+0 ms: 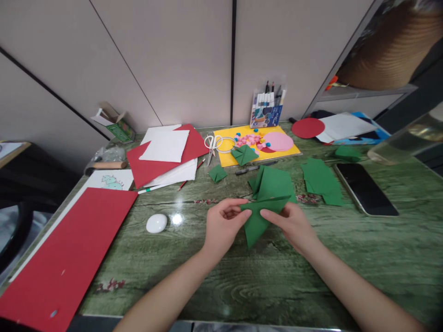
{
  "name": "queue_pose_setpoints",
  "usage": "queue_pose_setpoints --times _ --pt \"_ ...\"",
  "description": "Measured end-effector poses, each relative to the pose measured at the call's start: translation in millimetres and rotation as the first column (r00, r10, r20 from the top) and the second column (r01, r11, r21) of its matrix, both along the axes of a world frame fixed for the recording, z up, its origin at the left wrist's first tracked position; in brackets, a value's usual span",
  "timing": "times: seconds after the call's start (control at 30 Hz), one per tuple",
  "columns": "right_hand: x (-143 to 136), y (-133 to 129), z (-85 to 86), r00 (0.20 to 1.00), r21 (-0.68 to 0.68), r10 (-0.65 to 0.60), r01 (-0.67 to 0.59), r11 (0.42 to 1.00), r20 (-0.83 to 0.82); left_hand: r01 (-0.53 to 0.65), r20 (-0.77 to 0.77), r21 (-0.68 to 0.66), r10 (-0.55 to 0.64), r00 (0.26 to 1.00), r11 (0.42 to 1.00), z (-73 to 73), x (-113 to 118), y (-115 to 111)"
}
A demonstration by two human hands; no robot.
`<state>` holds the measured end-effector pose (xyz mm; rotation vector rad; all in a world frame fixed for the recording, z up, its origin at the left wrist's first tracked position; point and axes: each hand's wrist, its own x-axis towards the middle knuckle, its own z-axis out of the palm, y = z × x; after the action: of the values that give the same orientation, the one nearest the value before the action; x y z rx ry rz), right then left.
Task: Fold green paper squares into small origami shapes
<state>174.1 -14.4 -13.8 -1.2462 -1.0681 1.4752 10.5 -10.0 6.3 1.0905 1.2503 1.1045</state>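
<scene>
Between my two hands a folded green paper [256,223] is held above the table, its lower corner pointing down toward me. My left hand [226,223] pinches its left side with thumb and fingers. On the right side my right hand [292,223] grips it, thumb in front and fingers partly hidden behind. Just beyond lies a larger green folded piece [275,182]. Two small folded green pieces [244,155] [218,174] rest farther back, near a black pen [247,170]. More green sheets [321,180] are stacked to the right.
A black phone [367,189] and a clear container [404,138] stand right. White scissors [212,146] lie beside a yellow sheet [224,159] with pink and blue bits. Red sheets [72,253] and a white oval object [157,223] are left. A marker pack [266,110] stands behind.
</scene>
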Motion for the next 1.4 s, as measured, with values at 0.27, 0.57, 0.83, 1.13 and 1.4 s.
queue_pose_setpoints --times 0.27,0.57,0.83,1.13,1.4 --pt "0 -1 -1.1 0.999 0.000 -0.009 0.009 1.000 0.039 0.001 -0.008 -0.015 -0.001 1.000 1.000 2.5 0 -1" --pt "-1 -2 -1.6 0.992 -0.006 0.025 -0.025 1.000 0.121 0.006 0.029 0.016 -0.006 1.000 1.000 0.9 1 -1" --pt "-2 -2 -4.9 0.995 0.012 -0.017 0.016 1.000 0.098 0.021 -0.055 0.189 -0.011 0.998 0.982 -4.5 1 -6" --pt "-2 -1 0.9 0.995 0.025 -0.046 0.044 0.999 0.091 0.105 -0.131 0.243 -0.075 0.989 0.964 -4.3 1 -5" --pt "-3 -2 0.4 0.998 0.032 -0.069 0.069 0.997 -0.016 0.107 -0.224 0.366 -0.024 0.974 0.924 -4.9 2 -11"
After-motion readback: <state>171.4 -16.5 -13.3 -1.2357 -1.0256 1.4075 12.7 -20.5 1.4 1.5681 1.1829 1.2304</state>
